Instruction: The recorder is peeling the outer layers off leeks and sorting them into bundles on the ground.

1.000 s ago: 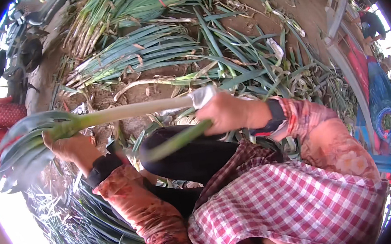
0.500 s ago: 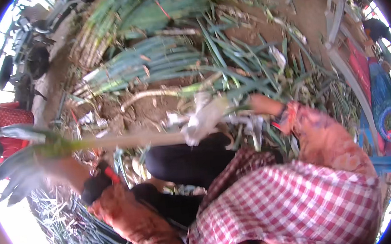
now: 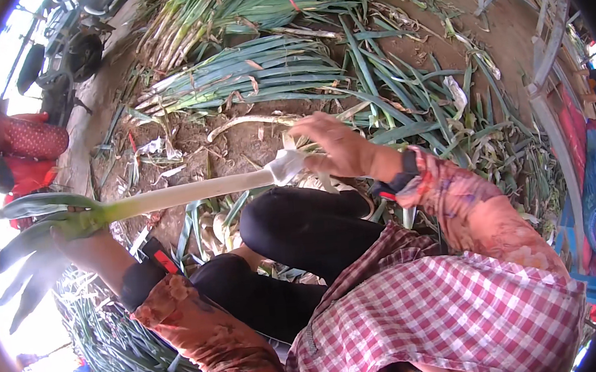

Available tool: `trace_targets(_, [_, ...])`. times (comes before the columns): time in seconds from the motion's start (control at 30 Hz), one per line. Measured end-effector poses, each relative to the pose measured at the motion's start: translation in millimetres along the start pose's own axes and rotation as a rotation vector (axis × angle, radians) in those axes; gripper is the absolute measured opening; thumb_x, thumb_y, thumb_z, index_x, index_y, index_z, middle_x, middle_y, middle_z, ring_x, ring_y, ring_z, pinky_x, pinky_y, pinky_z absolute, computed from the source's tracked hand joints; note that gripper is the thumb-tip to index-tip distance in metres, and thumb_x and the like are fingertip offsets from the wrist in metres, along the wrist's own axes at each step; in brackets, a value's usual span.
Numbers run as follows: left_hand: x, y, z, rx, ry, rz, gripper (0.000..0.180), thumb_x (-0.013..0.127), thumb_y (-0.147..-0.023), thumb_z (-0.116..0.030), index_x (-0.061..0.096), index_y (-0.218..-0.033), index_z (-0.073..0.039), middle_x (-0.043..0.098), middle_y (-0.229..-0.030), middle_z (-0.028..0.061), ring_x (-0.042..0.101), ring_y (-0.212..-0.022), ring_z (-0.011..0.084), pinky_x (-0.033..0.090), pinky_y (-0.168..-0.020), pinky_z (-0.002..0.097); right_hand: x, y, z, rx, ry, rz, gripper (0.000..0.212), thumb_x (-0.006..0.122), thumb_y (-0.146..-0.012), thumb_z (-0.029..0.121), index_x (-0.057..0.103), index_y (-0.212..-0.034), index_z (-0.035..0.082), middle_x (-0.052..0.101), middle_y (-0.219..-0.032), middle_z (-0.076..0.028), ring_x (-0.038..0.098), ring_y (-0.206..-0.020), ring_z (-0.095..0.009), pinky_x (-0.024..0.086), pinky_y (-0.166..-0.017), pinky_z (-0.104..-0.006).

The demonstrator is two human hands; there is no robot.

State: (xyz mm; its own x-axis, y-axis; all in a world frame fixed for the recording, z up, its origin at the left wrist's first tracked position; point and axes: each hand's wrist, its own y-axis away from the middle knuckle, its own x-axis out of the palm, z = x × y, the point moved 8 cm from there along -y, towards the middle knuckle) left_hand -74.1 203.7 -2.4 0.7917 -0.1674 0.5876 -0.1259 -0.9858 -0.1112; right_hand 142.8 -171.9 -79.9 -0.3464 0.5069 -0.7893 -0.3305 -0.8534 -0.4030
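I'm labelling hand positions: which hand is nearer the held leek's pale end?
Right: the right hand, open, is beside the pale end; the left hand grips the opposite, leafy end.

White-green leek [image 3: 192,193], red-white checked cloth [image 3: 457,307]

Smooth leek stalk [image 3: 192,194], woven cloth apron [image 3: 443,301]

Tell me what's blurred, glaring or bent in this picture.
In the head view, white glare floods the left edge; in the head view, the leek's leaves and the left hand look softer than the pale stalk; in the head view, the grey rail at right bows, likely fisheye bending.
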Motion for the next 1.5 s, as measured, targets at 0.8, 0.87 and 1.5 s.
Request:
trace_targets(0.8, [-118.6,9.3,181.0,-0.574,-0.125,-0.286,0.028,0.045,-0.075,-0.021,0.051,-0.095,-0.003,0.056,-0.092,0.0111,0.052,-0.081,0.0256,0.04,-0.079,0.0372,-14.3,48.3,45.0,0.363,-0.633,0.358,0.03,0.049,-0.083,0.021,0.049,-0.062,0.0,0.041,-0.05,-0.008,0.037,-0.043,-0.016,0.032,-0.042,-0.0275])
trace_targets(0.87, [-112.2,11.5,189.0,-0.606,-0.142,-0.298,0.029,0.045,-0.075,-0.022,0.051,-0.095,-0.003,0.055,-0.092,0.011,0.052,-0.082,0.026,0.04,-0.08,0.037,-23.6,58.2,47.5,0.412,-0.669,0.326,0.032,0.05,-0.082,0.021,0.047,-0.059,0.0,0.039,-0.049,-0.01,0.034,-0.043,-0.016,0.032,-0.042,-0.0282])
trace_targets(1.5, [14.6,25.2,112.5,-0.199,-0.087,0.168,0.021,0.042,-0.082,-0.026,0.049,-0.08,-0.006,0.052,-0.074,0.0048,0.049,-0.062,0.0155,0.045,-0.062,0.0291,-28.4,84.4,-30.8,0.467,-0.113,0.021,0.057,0.057,-0.072,0.042,0.046,-0.104,-0.004,0.052,-0.099,-0.022,0.053,-0.089,-0.032,0.043,-0.076,-0.0355])
